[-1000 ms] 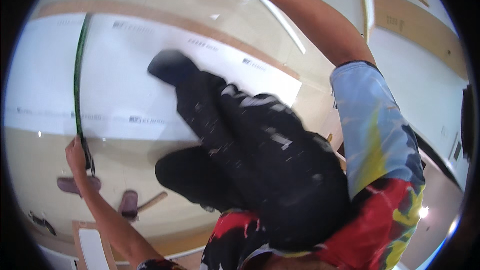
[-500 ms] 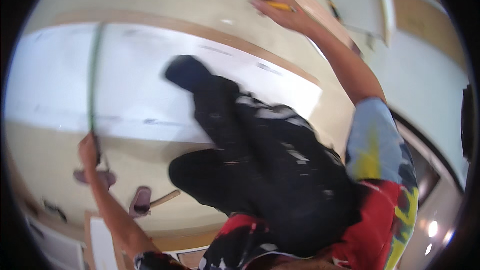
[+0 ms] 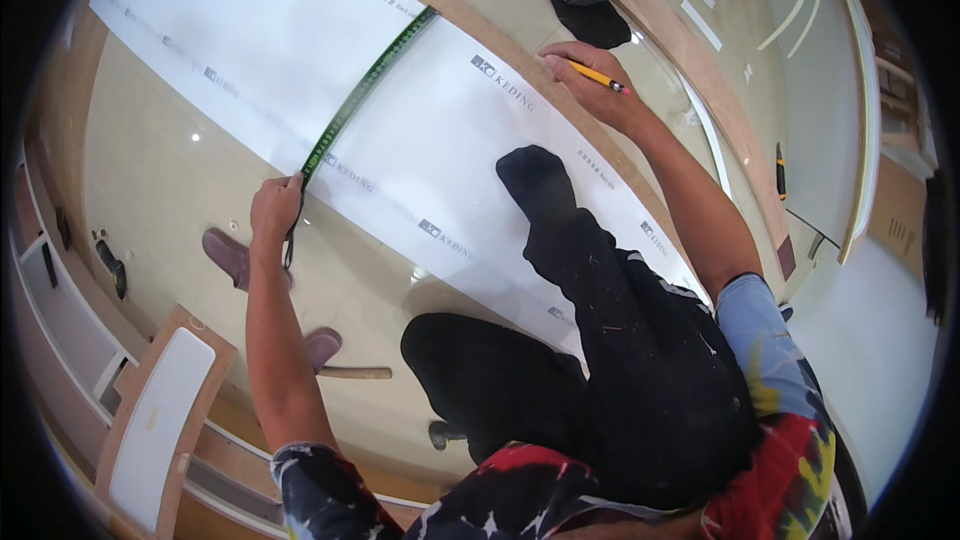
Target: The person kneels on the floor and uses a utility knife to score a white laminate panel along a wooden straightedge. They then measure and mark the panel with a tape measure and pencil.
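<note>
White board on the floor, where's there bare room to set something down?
The white board has two free patches: left of the green tape measure, and between the tape and the dark-socked foot. It's crowded toward the right end, with the foot and trouser leg over it, and at the near edge, where the left hand grips the tape.

The white board offers passage between two obstacles: green tape measure and dark-socked foot.
</note>
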A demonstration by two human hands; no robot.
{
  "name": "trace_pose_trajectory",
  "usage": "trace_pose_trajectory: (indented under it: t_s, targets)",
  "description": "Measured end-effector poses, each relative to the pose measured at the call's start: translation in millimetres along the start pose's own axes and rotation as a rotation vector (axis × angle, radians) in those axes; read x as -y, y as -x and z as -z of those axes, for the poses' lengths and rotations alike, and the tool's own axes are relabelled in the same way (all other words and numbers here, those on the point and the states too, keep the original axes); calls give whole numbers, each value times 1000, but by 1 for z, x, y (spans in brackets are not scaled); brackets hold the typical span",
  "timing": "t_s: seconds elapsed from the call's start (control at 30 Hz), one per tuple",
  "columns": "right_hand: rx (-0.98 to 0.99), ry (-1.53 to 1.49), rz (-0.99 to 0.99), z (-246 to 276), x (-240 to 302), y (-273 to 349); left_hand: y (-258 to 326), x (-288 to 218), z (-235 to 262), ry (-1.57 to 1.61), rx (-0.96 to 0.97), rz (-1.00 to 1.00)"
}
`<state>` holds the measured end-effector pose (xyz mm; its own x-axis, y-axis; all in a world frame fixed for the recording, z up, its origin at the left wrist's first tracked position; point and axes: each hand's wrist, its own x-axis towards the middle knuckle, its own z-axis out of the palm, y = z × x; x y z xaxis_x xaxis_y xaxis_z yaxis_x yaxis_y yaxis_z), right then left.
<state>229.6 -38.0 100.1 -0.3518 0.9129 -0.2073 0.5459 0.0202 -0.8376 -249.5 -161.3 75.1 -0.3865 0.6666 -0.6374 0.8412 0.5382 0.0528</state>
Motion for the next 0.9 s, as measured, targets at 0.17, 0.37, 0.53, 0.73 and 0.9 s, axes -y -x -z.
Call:
trace_pose_trajectory:
  t_s: [0.17,0.37,0.53,0.73,0.9]
  targets:
    - [-96,-219,-62,-4,-37,48,-6,-1,-10,-40,20,-66]
    - [-105,-274,48,-90,6,94,-14,23,-16,27,22,-94]
    - [26,-247,114,-113,-11,96,-32,35,-6,-43,14,-82]
    - [-109,-208,204,-121,-33,106,-42,24,-18,-73,40,-119]
    - [-30,-100,239,-113,-29,110,-37,41,-27,163,96,-83]
